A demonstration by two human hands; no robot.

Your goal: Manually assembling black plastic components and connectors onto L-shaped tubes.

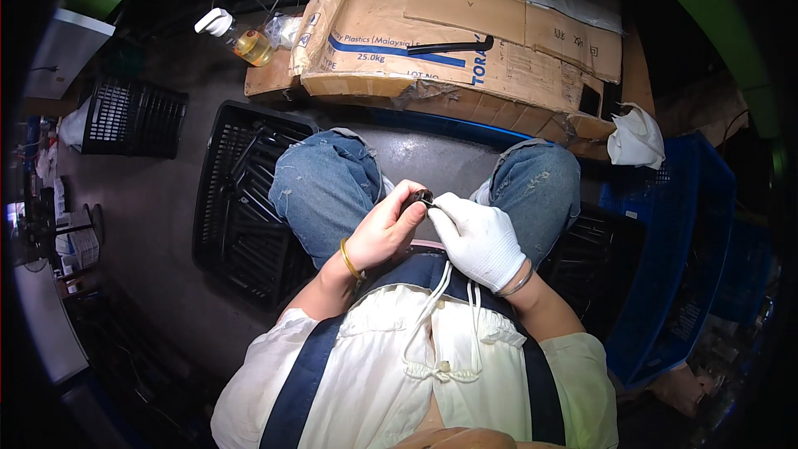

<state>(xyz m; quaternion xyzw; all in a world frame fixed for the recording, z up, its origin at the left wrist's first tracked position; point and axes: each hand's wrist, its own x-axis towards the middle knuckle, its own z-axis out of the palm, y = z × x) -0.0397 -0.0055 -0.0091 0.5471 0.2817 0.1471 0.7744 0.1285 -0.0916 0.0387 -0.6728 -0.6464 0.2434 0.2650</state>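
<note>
In front of my lap, my left hand [384, 231], bare with a gold bracelet at the wrist, is closed around a small dark plastic part [423, 197]. Most of that part is hidden by the fingers. My right hand [484, 243] wears a white glove, and its thumb and fingertips pinch together right at the part's end. Whatever thin thing they may grip there is too small to make out. Beyond my knees, a long black plastic handle [453, 46] lies on a flattened cardboard carton [382, 12].
At my left knee stands a black crate [205, 191] with several black handles. Farther left is a black basket [137, 116]. A spray bottle [249, 46] of yellow liquid sits beside the carton. To the right are a white cloth [636, 137] and a blue crate [694, 233].
</note>
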